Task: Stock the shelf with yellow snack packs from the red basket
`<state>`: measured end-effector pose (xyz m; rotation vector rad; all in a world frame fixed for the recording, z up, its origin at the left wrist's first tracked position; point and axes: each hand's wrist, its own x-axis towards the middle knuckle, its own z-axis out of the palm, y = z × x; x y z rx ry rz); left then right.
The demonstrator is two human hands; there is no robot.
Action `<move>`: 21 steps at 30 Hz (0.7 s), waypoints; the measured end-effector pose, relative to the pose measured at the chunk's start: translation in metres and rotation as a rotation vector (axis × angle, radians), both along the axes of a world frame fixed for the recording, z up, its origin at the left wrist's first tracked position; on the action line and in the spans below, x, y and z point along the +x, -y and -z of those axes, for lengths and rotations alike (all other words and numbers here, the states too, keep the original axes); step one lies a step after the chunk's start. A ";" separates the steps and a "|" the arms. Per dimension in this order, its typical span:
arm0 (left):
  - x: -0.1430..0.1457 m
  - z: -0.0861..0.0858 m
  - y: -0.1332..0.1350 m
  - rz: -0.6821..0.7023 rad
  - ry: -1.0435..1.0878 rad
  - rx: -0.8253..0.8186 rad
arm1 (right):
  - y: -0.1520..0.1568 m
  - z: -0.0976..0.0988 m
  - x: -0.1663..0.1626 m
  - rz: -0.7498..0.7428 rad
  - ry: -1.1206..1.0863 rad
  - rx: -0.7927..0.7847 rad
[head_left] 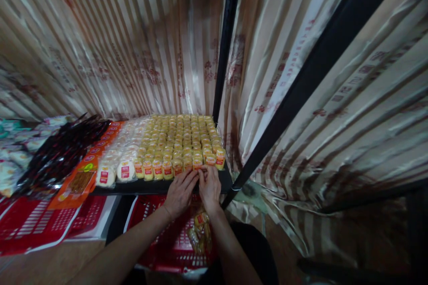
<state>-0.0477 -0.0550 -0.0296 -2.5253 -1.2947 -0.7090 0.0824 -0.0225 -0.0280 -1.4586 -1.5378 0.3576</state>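
Rows of small yellow cakes [177, 138] in clear wrappers with red and yellow labels fill the right end of a black shelf [160, 187]. At the front row, my left hand [181, 192] has its fingers drawn together, and their tips meet those of my right hand [209, 186]. Both hands are closed on the lower part of a wrapped yellow cake [197, 160]; fingers partly hide it. Below my wrists, a red basket [167, 240] holds several more wrapped yellow pieces [200, 234].
White wrapped round cakes [125, 170], orange snack packets [78, 182] and dark shiny packets [62, 151] lie to the left. Another red basket [36, 225] is beneath them. Black posts [284, 113] rise at the right, before striped curtains [160, 40].
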 end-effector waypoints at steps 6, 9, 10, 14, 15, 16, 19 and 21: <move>-0.004 0.005 -0.017 0.068 -0.079 0.073 | 0.003 -0.002 0.006 -0.047 -0.019 0.047; -0.005 0.010 -0.019 0.058 -0.107 0.062 | 0.005 -0.004 0.011 0.049 -0.025 0.069; -0.005 0.011 -0.019 0.058 -0.120 0.054 | 0.005 -0.004 0.013 0.100 -0.028 0.081; -0.006 0.015 -0.019 0.048 -0.130 0.039 | 0.004 -0.003 0.018 0.196 -0.002 0.108; -0.006 0.016 -0.019 0.042 -0.126 0.039 | 0.003 -0.003 0.018 0.185 0.011 0.106; -0.006 0.016 -0.019 0.035 -0.122 0.038 | 0.003 -0.003 0.017 0.167 0.024 0.105; -0.005 0.016 -0.019 0.032 -0.124 0.040 | 0.000 -0.001 0.012 0.113 0.047 0.120; -0.005 0.015 -0.018 0.034 -0.122 0.048 | -0.001 0.000 0.008 0.104 0.045 0.124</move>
